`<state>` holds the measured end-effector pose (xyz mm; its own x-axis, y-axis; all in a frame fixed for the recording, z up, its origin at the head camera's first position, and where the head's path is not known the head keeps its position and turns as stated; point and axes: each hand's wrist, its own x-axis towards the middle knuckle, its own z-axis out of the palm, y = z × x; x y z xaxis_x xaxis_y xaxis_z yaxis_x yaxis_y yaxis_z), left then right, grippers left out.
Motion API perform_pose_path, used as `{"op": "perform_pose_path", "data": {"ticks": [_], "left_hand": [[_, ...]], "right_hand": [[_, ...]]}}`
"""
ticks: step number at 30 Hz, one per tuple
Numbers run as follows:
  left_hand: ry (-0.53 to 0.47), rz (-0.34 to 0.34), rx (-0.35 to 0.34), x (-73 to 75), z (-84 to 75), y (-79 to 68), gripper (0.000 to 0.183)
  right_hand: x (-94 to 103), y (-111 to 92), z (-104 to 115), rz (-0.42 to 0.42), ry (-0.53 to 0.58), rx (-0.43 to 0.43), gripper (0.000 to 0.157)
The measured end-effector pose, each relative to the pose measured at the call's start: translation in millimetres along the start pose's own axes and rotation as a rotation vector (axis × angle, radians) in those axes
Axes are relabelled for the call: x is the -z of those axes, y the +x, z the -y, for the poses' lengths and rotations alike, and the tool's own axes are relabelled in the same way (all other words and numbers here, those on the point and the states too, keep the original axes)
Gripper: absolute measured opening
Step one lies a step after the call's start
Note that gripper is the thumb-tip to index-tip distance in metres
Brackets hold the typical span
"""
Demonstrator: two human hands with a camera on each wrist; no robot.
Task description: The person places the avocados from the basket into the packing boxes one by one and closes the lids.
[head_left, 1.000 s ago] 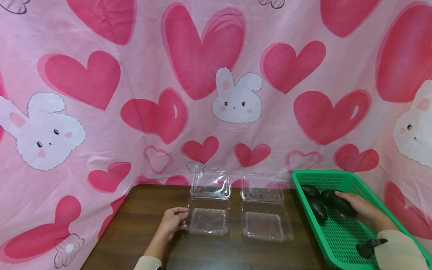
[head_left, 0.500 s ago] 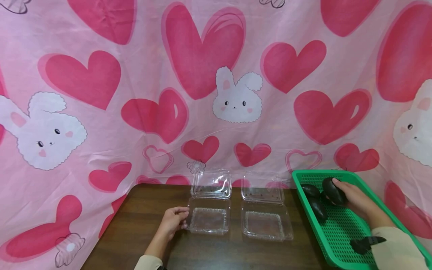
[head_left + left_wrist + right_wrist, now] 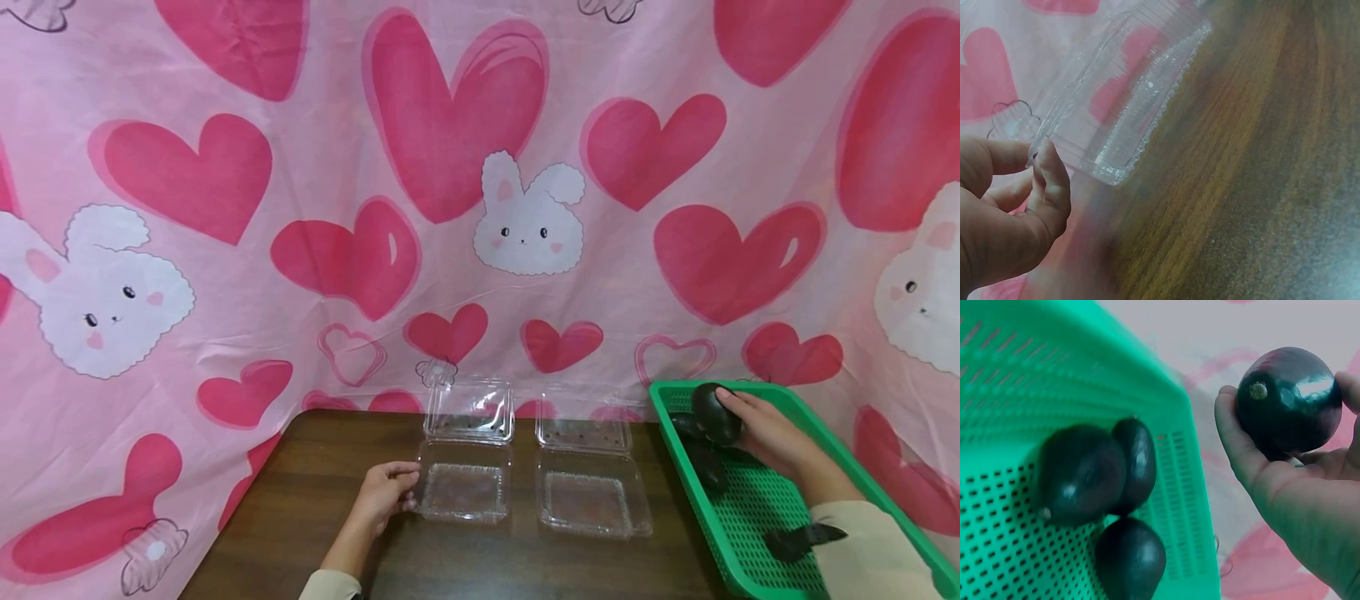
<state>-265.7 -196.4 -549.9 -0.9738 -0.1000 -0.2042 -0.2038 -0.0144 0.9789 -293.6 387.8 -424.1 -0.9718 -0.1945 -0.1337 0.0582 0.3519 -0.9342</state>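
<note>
My left hand [image 3: 380,496] pinches the left edge of an open clear plastic clamshell box [image 3: 463,492] on the table. In the left wrist view, thumb and fingers meet on the rim of this box [image 3: 1116,119]. At the right, my right hand [image 3: 776,442] grips a dark, glossy avocado [image 3: 716,414] above the far end of the green basket [image 3: 701,517]. The right wrist view has fingers and thumb curled round this avocado [image 3: 1288,400], its stem scar showing. Three more dark avocados [image 3: 1082,475] lie together in the basket, partly hidden in the head view.
A second open clamshell box [image 3: 592,500] stands between the first one and the basket. Both lids lean up at the back. The brown wooden table [image 3: 300,483] ends at a pink cloth [image 3: 337,167] printed with hearts and rabbits.
My right hand has lifted the avocado from the basket, moving it up and slightly left over the others. My left hand has stayed at the box's edge.
</note>
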Motion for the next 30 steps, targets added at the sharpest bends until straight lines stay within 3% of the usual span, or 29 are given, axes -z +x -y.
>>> {"op": "perform_pose_path", "data": {"ticks": [13,30], "left_hand": [[-0.004,0.008,-0.005,-0.6,-4.9,-3.5,0.028],[-0.017,0.018,-0.006,-0.9,-2.2,-3.0,0.029]], "right_hand": [[-32.0,6,26,0.073,0.098,0.108,0.075],[-79.0,14,50,0.114,0.066,0.083,0.079]]}}
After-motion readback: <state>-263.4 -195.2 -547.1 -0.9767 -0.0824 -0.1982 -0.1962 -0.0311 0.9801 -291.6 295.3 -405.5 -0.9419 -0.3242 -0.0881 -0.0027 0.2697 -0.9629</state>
